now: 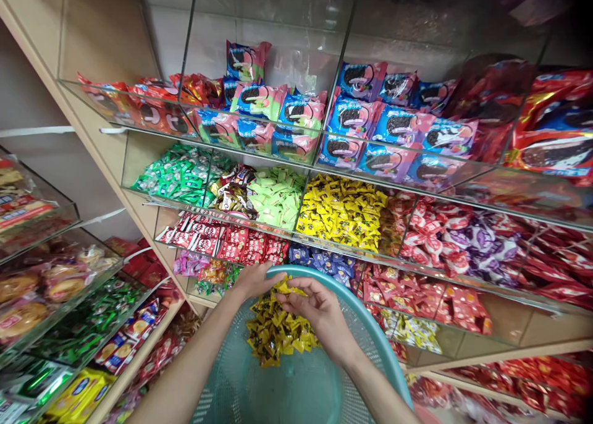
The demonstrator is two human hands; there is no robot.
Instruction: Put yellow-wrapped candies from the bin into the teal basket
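A teal mesh basket [370,331] sits low in front of me with a heap of yellow wrapped candies [273,334] in it. My left hand [252,280] grips the basket's far rim, fingers curled over it. My right hand [315,306] is inside the basket over the heap, fingers bent and pinching a few yellow candies. Straight ahead, a glass shelf compartment holds more yellow wrapped candies [340,211].
Glass-fronted tiered shelves [296,158] fill the view: cookie packs on top, green, red and purple candies in the middle rows, red and blue packs lower. A second glass shelf unit [55,275] with biscuits stands at the left.
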